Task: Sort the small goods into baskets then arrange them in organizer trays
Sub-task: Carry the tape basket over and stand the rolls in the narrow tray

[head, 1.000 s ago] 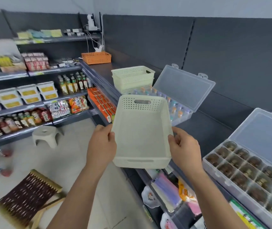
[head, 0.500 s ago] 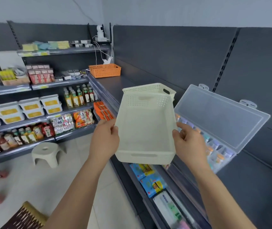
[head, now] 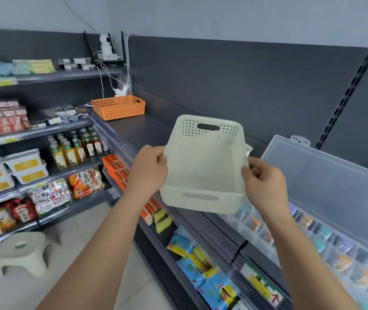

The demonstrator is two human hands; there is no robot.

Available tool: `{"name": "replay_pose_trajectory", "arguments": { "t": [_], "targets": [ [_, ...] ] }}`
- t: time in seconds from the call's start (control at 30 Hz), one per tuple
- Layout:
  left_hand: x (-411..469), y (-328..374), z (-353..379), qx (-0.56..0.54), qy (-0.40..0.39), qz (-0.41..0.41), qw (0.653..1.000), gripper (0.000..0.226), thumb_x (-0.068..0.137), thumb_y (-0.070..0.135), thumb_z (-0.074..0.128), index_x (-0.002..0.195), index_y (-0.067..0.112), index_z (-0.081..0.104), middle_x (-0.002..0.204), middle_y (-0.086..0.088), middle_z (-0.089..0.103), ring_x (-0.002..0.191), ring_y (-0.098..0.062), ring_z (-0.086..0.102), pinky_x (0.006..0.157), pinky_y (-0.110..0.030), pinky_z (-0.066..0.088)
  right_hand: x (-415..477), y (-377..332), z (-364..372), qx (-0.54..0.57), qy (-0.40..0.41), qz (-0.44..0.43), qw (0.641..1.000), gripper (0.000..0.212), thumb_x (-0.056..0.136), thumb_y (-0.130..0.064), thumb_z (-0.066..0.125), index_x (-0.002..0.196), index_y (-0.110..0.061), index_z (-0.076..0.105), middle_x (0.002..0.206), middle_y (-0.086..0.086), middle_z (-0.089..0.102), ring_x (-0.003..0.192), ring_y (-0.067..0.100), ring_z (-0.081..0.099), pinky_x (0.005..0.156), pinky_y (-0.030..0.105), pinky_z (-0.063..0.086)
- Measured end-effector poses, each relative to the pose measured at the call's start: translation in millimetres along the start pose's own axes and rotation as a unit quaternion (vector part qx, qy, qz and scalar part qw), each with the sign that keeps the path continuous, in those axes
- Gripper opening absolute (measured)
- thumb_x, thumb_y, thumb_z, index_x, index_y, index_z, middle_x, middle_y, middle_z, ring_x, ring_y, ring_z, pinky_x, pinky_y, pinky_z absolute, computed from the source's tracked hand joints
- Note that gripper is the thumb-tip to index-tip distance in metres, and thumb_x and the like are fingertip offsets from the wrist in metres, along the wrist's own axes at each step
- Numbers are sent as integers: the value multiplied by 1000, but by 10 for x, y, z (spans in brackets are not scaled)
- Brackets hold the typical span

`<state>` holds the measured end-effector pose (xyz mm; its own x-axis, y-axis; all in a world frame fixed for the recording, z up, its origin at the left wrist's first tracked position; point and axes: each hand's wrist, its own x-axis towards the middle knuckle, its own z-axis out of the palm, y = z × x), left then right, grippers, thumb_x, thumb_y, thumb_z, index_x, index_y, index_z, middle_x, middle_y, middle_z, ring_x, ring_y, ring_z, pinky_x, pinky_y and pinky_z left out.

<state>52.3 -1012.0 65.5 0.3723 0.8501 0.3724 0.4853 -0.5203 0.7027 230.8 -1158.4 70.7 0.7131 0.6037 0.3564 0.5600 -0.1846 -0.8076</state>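
we hold the cream basket (head: 203, 166) aloft. our left hand (head: 148, 168) and right hand (head: 264, 184) pinch its side rims. the clear organizer tray (head: 326, 198) lies just right of our grip.

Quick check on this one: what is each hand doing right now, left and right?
Left hand: grips the left rim of the cream basket, held in the air.
Right hand: grips the same basket's right rim.

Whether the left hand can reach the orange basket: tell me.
Probably not yet: the left hand grips the cream basket with the right hand. Nothing on the shelf top stands before the orange basket, so only the grip hinders.
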Motion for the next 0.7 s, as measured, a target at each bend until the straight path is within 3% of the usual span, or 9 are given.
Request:
{"name": "replay_pose_trajectory", "arguments": {
  "t": [0.07, 0.2, 0.27, 0.37, 0.5, 0.7],
  "targets": [
    [278, -135, -17, -4, -25, 16, 1000, 33, 92, 7, 38, 66, 16, 57, 73, -8, 47, 66, -22, 47, 56, -29, 30, 87, -73, 210, -4, 31, 20, 999, 25, 89, -12, 50, 104, -21, 69, 47, -2, 35, 51, 17, 33, 54, 28, 32],
    [793, -350, -78, -27, -74, 18, 997, 34, 93, 7, 38, 88, 15, 71, 93, -6, 54, 83, -21, 52, 64, -28, 38, 191, -228, 584, -3, 78, 72, 994, 24, 82, -10, 48, 88, -24, 67, 41, -7, 36, 51, 16, 32, 58, 31, 33],
    [1019, -439, -84, -44, -103, 23, 994, 33, 93, 7, 38, 88, 13, 71, 95, -7, 55, 81, -22, 53, 62, -29, 37, 238, -288, 722, 2, 87, 93, 992, 32, 82, -9, 48, 103, -21, 68, 41, -9, 38, 52, 16, 36, 59, 30, 36],
    [1324, -544, -36, -62, -145, 35, 987, 27, 89, 4, 38, 83, 0, 64, 82, -14, 52, 68, -23, 42, 59, -29, 27, 323, -345, 856, -11, 107, 113, 988, 39, 84, -8, 49, 120, -14, 62, 48, -6, 41, 53, 15, 41, 61, 27, 39],
    [1651, -584, 111, -88, -183, 54, 978, 24, 86, 3, 37, 71, 12, 54, 76, -8, 42, 69, -16, 34, 63, -30, 25, 474, -341, 954, -24, 134, 126, 983, 41, 83, -8, 48, 122, -13, 62, 50, -3, 41, 52, 14, 40, 58, 27, 37],
    [1989, -663, 416, -110, -217, 53, 968, 26, 87, 1, 36, 86, -2, 62, 75, -13, 49, 68, -18, 37, 63, -31, 27, 686, -254, 1062, -47, 152, 134, 978, 40, 83, -8, 50, 119, -14, 64, 40, -8, 32, 45, 9, 32, 52, 24, 34]
  ]
}}
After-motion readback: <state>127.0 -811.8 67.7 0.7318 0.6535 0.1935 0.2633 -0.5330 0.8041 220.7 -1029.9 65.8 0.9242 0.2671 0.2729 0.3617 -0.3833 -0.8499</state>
